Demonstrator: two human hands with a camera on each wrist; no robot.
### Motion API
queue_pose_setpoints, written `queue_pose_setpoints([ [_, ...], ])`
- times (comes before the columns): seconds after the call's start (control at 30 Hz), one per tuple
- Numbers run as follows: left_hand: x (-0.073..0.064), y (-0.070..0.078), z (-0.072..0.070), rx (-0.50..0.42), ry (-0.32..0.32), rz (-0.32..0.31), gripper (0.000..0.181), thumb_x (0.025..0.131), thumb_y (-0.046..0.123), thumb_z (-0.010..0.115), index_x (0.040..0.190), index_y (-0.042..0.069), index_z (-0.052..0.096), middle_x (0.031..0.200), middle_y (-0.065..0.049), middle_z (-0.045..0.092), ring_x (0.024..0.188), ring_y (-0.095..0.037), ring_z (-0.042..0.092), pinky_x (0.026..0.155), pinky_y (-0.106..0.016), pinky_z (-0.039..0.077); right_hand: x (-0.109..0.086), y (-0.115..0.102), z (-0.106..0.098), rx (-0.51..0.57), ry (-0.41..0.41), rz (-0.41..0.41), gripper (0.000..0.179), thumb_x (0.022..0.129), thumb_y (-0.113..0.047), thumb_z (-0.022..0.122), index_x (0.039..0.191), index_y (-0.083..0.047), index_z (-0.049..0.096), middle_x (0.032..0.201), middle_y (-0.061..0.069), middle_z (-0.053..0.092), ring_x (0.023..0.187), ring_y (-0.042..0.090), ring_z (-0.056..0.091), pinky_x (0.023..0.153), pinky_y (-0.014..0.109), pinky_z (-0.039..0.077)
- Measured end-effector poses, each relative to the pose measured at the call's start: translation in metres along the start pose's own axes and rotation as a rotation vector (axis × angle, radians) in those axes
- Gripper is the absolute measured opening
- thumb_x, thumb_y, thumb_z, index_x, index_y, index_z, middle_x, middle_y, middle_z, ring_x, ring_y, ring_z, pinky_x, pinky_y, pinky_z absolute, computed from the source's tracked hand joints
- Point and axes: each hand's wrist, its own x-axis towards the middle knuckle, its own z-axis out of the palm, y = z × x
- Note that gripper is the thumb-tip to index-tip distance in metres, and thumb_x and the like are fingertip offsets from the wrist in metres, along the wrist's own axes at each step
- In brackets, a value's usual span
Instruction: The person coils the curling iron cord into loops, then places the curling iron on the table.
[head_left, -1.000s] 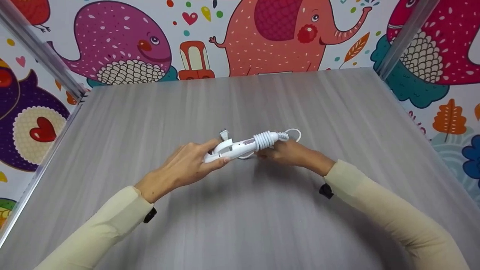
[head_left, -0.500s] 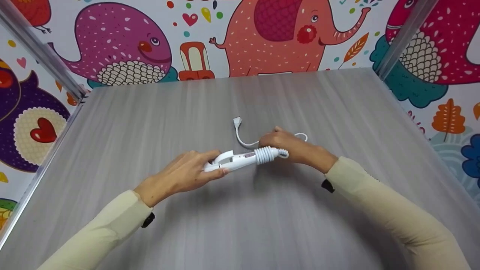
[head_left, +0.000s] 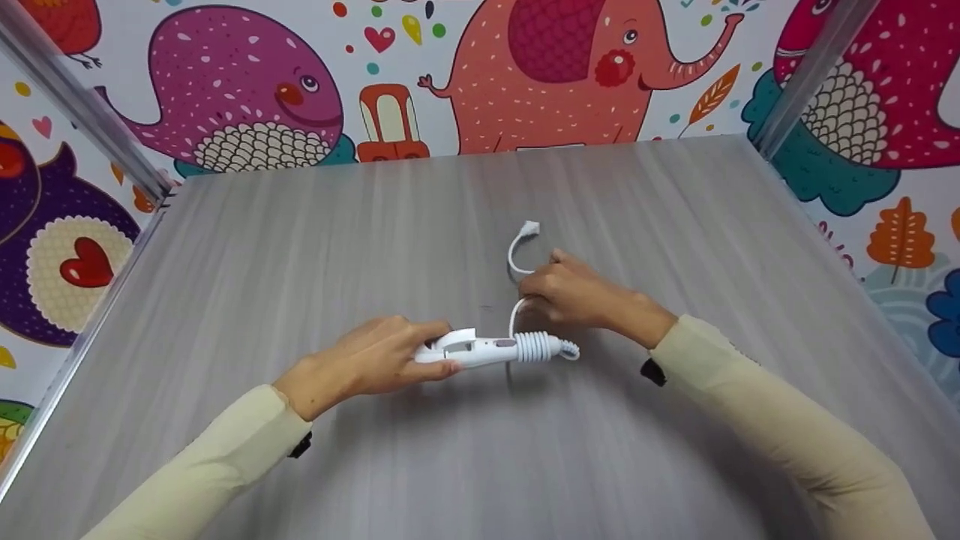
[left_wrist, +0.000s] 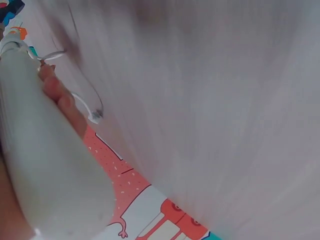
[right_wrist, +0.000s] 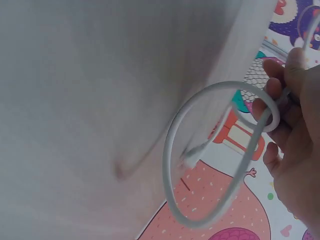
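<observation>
While the left hand (head_left: 373,355) grips the iron (head_left: 484,352) mid-frame, likely to steady it, the right hand (head_left: 571,291) pinches the cord (right_wrist: 167,155) above.

Slim white plastic wand (head_left: 487,352) nearer the person and more level, small white plug (head_left: 531,227) farther right and away, bare right hand (head_left: 570,291) now apart from the wand

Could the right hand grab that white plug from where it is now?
Probably yes. The plug is just beyond the right hand, at the end of the cord it holds, and nothing visible blocks the way. The hand may need to loosen its grip first.
</observation>
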Motion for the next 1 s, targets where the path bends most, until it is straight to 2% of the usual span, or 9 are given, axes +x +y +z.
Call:
queue_pose_setpoints([
  [0.2,0.003,-0.001,0.009,0.002,0.002,0.033,0.037,0.095,0.052,0.060,0.107,0.017,0.062,0.073,0.005,0.059,0.059,-0.010,0.048,0.054,-0.027,0.038,0.003,-0.004,-0.004,0.047,0.045,0.001,0.013,0.088,-0.018,0.074,0.080,-0.010,0.068,0.073,0.000,0.071,0.068,0.016,0.065,0.073,0.038,0.032],
  [0.43,0.002,-0.004,0.012,-0.006,0.052,-0.031,0.033,0.094,0.050,0.063,0.102,0.018,0.061,0.070,0.006,0.053,0.061,-0.013,0.047,0.056,-0.029,0.036,0.001,-0.009,-0.013,0.106,0.105,0.073,0.019,0.088,-0.019,0.076,0.076,-0.009,0.066,0.066,0.001,0.067,0.060,0.015,0.058,0.072,0.033,0.024],
  [0.6,0.000,-0.006,0.018,0.016,0.080,-0.073,0.033,0.094,0.050,0.063,0.102,0.018,0.060,0.068,0.005,0.050,0.060,-0.014,0.046,0.054,-0.029,0.035,0.001,-0.015,-0.016,0.128,0.103,0.065,0.024,0.091,-0.020,0.072,0.073,-0.009,0.062,0.063,0.002,0.062,0.060,0.016,0.057,0.081,0.040,0.034],
  [0.7,0.002,-0.005,0.020,0.040,0.091,-0.093,0.034,0.094,0.050,0.062,0.102,0.017,0.059,0.068,0.004,0.051,0.060,-0.016,0.046,0.053,-0.030,0.034,0.001,-0.018,-0.016,0.134,0.099,0.058,0.026,0.092,-0.020,0.071,0.072,-0.009,0.061,0.062,0.001,0.061,0.059,0.016,0.056,0.085,0.042,0.036],
  [0.77,0.003,-0.004,0.019,0.053,0.093,-0.106,0.035,0.094,0.050,0.062,0.103,0.016,0.059,0.068,0.003,0.052,0.061,-0.017,0.047,0.053,-0.031,0.035,0.001,-0.020,-0.016,0.137,0.096,0.064,0.025,0.093,-0.020,0.071,0.072,-0.008,0.062,0.062,0.001,0.062,0.059,0.016,0.055,0.084,0.042,0.036],
  [0.87,0.005,-0.004,0.018,0.074,0.104,-0.123,0.036,0.094,0.049,0.063,0.108,0.016,0.061,0.070,0.001,0.056,0.061,-0.017,0.048,0.053,-0.032,0.036,0.000,-0.022,-0.018,0.163,0.082,0.096,0.025,0.094,-0.020,0.069,0.073,-0.008,0.063,0.061,0.001,0.060,0.058,0.016,0.051,0.082,0.040,0.034],
  [1.0,0.007,-0.006,0.015,0.105,0.149,-0.134,0.038,0.094,0.048,0.063,0.113,0.015,0.062,0.073,-0.003,0.060,0.059,-0.017,0.047,0.051,-0.033,0.037,-0.001,-0.025,-0.022,0.228,0.056,0.162,0.024,0.097,-0.022,0.065,0.079,-0.007,0.068,0.062,0.002,0.059,0.060,0.016,0.047,0.083,0.038,0.032],
])
